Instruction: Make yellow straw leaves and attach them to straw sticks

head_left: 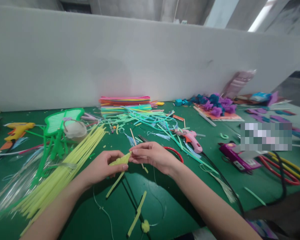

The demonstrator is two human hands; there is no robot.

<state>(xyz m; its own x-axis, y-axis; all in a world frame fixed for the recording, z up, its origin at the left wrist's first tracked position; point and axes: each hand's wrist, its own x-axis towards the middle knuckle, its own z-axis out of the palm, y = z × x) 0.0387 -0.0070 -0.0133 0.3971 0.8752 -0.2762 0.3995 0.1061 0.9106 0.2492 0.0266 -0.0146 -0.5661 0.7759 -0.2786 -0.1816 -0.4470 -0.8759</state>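
Note:
My left hand (110, 166) grips a small yellow-green piece of shaped pipe cleaner (121, 160) between thumb and fingers. At the tip of that piece, my right hand (148, 155) pinches with thumb and forefinger. A straight yellow-green pipe cleaner length (115, 185) hangs below the left fingers. On the table under the hands lie another cut length (137, 213) and a small fuzzy yellow ball (145, 226) with thin thread beside it. A thin wooden stick (133, 138) lies just behind the right fingers, which partly hide it.
A bundle of yellow-green pipe cleaners (65, 170) lies left, beside a green mesh form (62, 121) and a yellow glue gun (17, 130). Rightward are a pink glue gun (193, 141) with a black cord, red-handled scissors (176, 151) and purple flowers (216, 111). A white partition (140, 60) stands behind.

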